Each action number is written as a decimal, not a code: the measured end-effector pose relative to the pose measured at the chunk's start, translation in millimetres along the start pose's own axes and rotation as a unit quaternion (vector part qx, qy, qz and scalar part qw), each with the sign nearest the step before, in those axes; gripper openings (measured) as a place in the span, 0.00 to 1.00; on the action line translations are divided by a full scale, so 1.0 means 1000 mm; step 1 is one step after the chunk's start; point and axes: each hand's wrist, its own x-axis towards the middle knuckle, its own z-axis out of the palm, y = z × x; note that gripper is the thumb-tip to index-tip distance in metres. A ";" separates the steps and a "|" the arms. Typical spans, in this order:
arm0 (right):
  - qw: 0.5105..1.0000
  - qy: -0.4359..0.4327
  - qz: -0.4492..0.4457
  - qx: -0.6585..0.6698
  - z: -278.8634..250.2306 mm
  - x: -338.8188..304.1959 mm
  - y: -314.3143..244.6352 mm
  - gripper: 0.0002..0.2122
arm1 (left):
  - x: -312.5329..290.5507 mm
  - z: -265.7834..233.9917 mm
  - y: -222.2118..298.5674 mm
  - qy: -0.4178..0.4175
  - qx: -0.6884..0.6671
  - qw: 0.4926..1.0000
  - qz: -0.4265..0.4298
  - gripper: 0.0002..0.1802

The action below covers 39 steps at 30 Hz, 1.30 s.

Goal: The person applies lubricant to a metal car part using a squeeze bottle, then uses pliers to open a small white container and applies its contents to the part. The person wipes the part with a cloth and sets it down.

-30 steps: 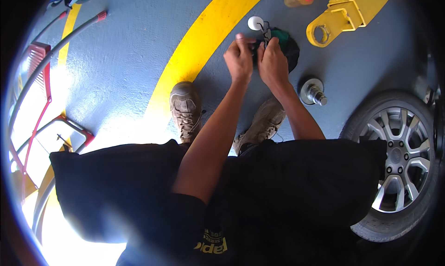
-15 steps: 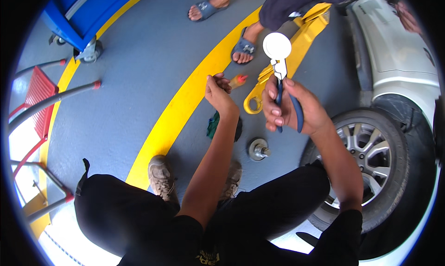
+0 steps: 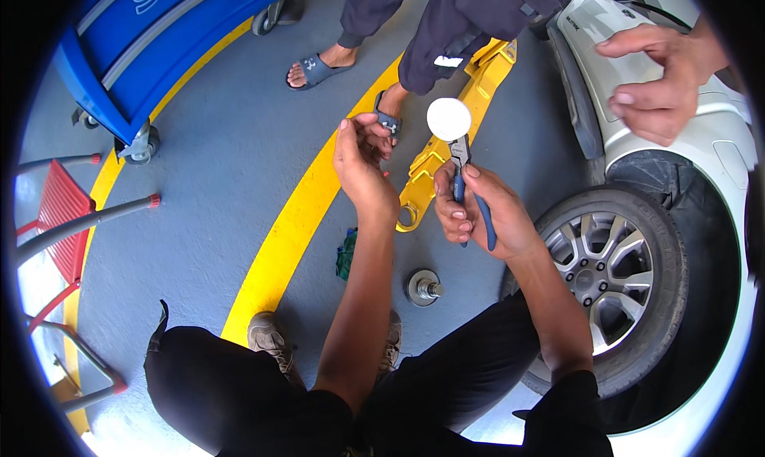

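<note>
My right hand (image 3: 498,214) grips a pair of pliers (image 3: 487,219) by its blue handles, jaws pointing up and away from me. At the jaws' tip is a white round disc (image 3: 449,118); whether the jaws clamp it or it lies behind them I cannot tell. To the left, my left hand (image 3: 366,170) is raised with its fingers half curled and the thumb apart from them. I see nothing in it, though its palm is partly hidden. Below the hands, a metal flanged part with a threaded stud (image 3: 425,288) stands on the floor beside a dark green cloth (image 3: 346,254).
A car wheel (image 3: 606,274) and white car body (image 3: 677,130) take up the right. Beyond my hands lies a yellow jack (image 3: 454,122). Another person's legs (image 3: 434,54) and hand (image 3: 661,82) come in close. A blue cabinet (image 3: 159,50) and a red seat (image 3: 64,218) stand left.
The other person's hand has come further in at the upper right, above the car. My view has shifted. My right hand still holds the pliers, and the disc still shows at their tip.
</note>
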 end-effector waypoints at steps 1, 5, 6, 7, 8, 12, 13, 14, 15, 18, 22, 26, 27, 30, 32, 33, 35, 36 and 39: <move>0.999 0.025 -0.001 -0.022 0.000 -0.001 -0.002 0.17 | 0.000 0.006 0.006 -0.017 0.018 1.000 -0.006 0.24; 0.831 0.277 -0.176 -0.450 0.015 0.000 0.007 0.13 | -0.005 0.030 0.028 -0.104 0.076 0.991 -0.040 0.28; 0.804 0.289 -0.178 -0.488 0.022 -0.001 0.006 0.12 | -0.008 0.034 0.036 -0.128 0.088 0.987 -0.049 0.29; 0.776 0.300 -0.180 -0.525 0.030 -0.002 0.003 0.12 | -0.012 0.040 0.044 -0.146 0.123 0.981 -0.044 0.35; 0.746 0.311 -0.181 -0.560 0.035 -0.002 0.002 0.11 | -0.012 0.041 0.048 -0.172 0.126 0.976 -0.053 0.37; 0.670 0.323 -0.241 -0.624 0.041 -0.007 0.004 0.10 | -0.019 0.045 0.054 -0.246 0.141 0.955 -0.085 0.42; 0.663 0.324 -0.240 -0.630 0.043 -0.008 0.004 0.09 | -0.020 0.044 0.055 -0.250 0.140 0.954 -0.088 0.41; 0.657 0.326 -0.239 -0.636 0.045 -0.008 0.005 0.09 | -0.020 0.044 0.056 -0.255 0.140 0.952 -0.092 0.41; 0.658 0.321 -0.238 -0.638 0.047 -0.009 0.005 0.09 | -0.021 0.045 0.057 -0.239 0.152 0.955 -0.088 0.40; 0.653 0.308 -0.249 -0.646 0.049 -0.009 0.008 0.08 | -0.023 0.048 0.063 -0.198 0.184 0.959 -0.082 0.39; 0.595 0.297 -0.302 -0.683 0.049 -0.012 0.009 0.09 | -0.023 0.050 0.076 -0.175 0.222 0.951 -0.128 0.37; 0.585 0.267 -0.321 -0.696 0.047 -0.010 0.010 0.09 | -0.023 0.050 0.081 -0.150 0.208 0.955 -0.149 0.36; 0.616 0.266 -0.313 -0.672 0.048 -0.009 0.010 0.09 | -0.024 0.051 0.080 -0.154 0.212 0.958 -0.112 0.35; 0.672 0.270 -0.292 -0.624 0.055 -0.007 0.009 0.10 | -0.025 0.049 0.066 -0.143 0.204 0.968 0.022 0.33; 0.667 0.280 -0.286 -0.628 0.062 -0.004 0.012 0.11 | -0.025 0.044 0.049 -0.102 0.176 0.969 0.143 0.31; 0.648 0.285 -0.284 -0.647 0.063 -0.004 0.013 0.11 | -0.029 0.042 0.048 -0.090 0.186 0.969 0.135 0.29; 0.609 0.293 -0.280 -0.682 0.064 -0.004 0.015 0.12 | -0.029 0.039 0.043 -0.086 0.196 0.968 0.127 0.27; 0.644 0.289 -0.261 -0.659 0.064 -0.005 0.014 0.12 | -0.029 0.043 0.046 -0.087 0.177 0.977 0.080 0.27; 0.670 0.288 -0.234 -0.643 0.059 -0.006 0.013 0.12 | -0.028 0.049 0.062 -0.076 0.077 0.984 -0.145 0.24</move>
